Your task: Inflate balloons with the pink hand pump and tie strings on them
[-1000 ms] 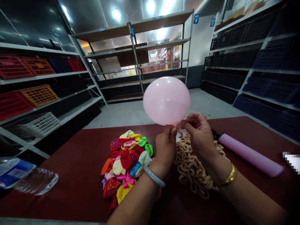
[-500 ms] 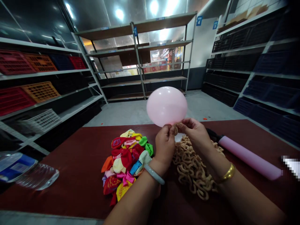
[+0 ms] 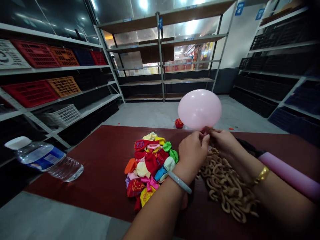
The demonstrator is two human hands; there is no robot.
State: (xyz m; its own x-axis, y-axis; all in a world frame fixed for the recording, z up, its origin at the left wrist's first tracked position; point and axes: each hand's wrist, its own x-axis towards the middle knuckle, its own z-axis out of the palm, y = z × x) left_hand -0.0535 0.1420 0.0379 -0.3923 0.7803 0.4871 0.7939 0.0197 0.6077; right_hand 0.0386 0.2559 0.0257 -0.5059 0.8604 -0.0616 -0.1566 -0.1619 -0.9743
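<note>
A round, inflated pink balloon (image 3: 199, 109) stands up above the table, its neck at the bottom between my two hands. My left hand (image 3: 193, 150) is closed in a pinch at that neck. The fingers of my right hand (image 3: 223, 141) pinch at the same spot from the other side; whether a band is between them is hidden. Below my right hand lies a pile of tan rubber bands (image 3: 222, 186). To the left of my left wrist is a heap of limp, uninflated balloons (image 3: 150, 163) in many colours.
A pink cylinder with a black end (image 3: 287, 170), like a hand pump, lies at the right of the dark red table (image 3: 100, 166). At the left is a tilted clear water bottle (image 3: 50, 158). A red ball-like thing (image 3: 179, 123) shows beyond the far edge. Shelves with crates (image 3: 35, 53) surround the room.
The view has swung left, so everything appears farther right. The red ball-like thing and the bottle's white cap have come into view. My fingers have drawn closer together at the balloon's neck.
</note>
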